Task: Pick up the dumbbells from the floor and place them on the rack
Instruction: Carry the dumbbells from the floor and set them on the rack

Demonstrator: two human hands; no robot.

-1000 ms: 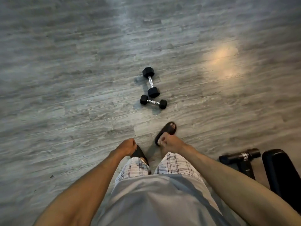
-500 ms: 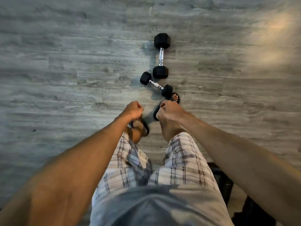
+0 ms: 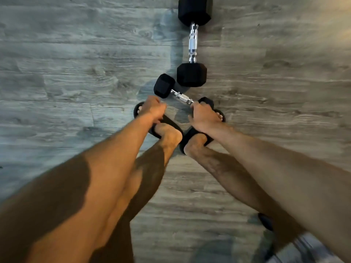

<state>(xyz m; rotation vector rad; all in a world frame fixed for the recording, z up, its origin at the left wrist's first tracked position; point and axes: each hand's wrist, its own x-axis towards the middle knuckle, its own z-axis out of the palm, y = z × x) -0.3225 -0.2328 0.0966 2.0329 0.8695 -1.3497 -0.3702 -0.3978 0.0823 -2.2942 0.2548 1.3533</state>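
Observation:
Two black hex dumbbells lie on the grey wood floor. The large dumbbell [image 3: 193,44] points away from me at the top centre. Just below it lies the small dumbbell [image 3: 180,96], slanted, its left head almost touching the large one's near head. My left hand [image 3: 154,109] is a fist with nothing in it, just below the small dumbbell's left head. With its fingers curled, my right hand [image 3: 201,115] covers part of the small dumbbell's right head; no grip on it shows. The rack is out of view.
My feet in black slides [image 3: 167,121] stand right behind the small dumbbell, under my hands. A dark object [image 3: 265,222] pokes out at the lower right behind my right arm. Open floor [image 3: 76,73] stretches left and right.
I have bent down and come closer, so the dumbbells look much larger. Both hands dropped to just behind the small dumbbell. The dumbbells have not moved.

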